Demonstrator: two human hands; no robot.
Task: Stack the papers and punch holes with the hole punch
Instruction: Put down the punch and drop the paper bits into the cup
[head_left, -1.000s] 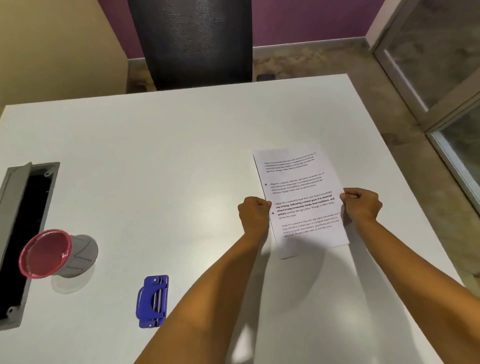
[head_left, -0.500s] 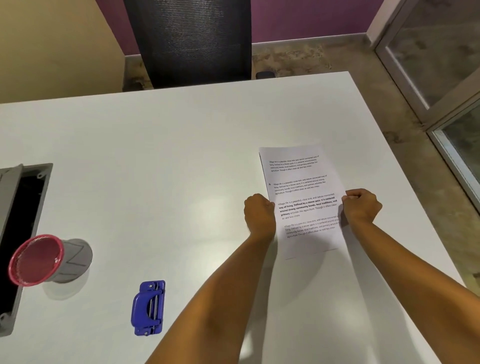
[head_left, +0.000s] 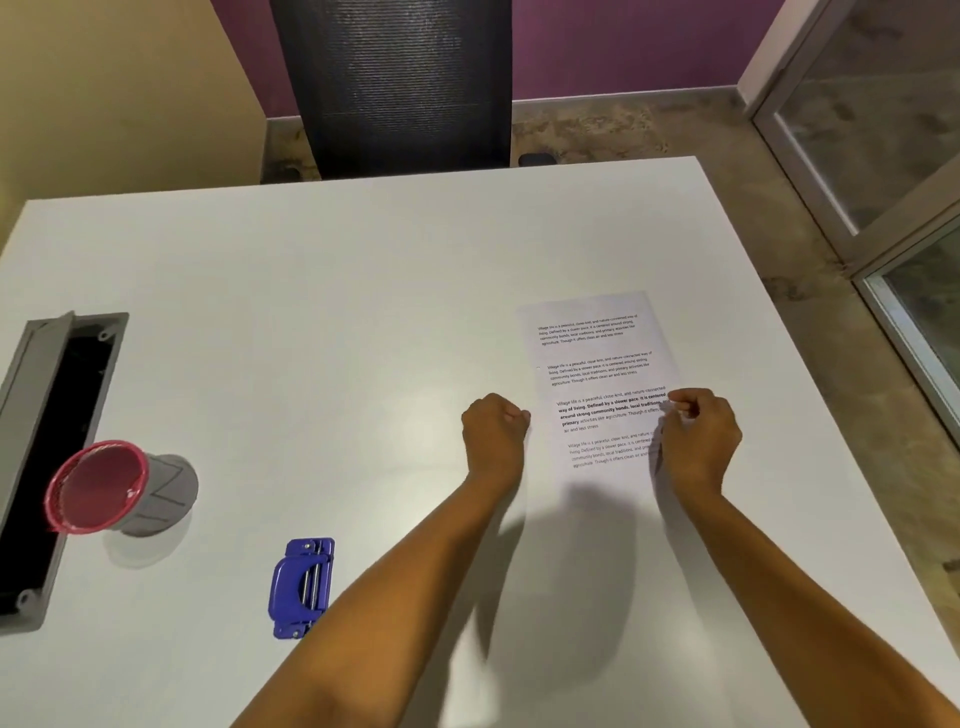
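Compared with the frame half a second earlier, the left hand (head_left: 493, 434) has come off the papers (head_left: 597, 379): it was overlapping their left edge and now sits curled into a loose fist just left of that edge, at most grazing it, gripping nothing. The right hand (head_left: 698, 439) remains at the right edge, fingers drawn together with thumb and fingertips pinching the margin of the papers about halfway along their length; whether it grips every sheet cannot be told. The papers themselves have kept their place and angle on the white desk (head_left: 311, 312).

The papers lie flat between the two hands and extend beyond the knuckles, away from the person. Their long axis runs from the near edge toward the far edge of the desk, leaning slightly leftward at the far end. The printed text reads upright to the person, with its top lines at the far end. The near end falls in the shadow between the forearms.

The blue hole punch (head_left: 301, 587) rests on the desk well to the left of the left hand and nearer the person, beside the left forearm, untouched. Its long axis also runs roughly near-to-far. Farther left stands a red-rimmed mesh cup (head_left: 98, 486), next to an open grey cable tray (head_left: 67, 395) set in the desk.
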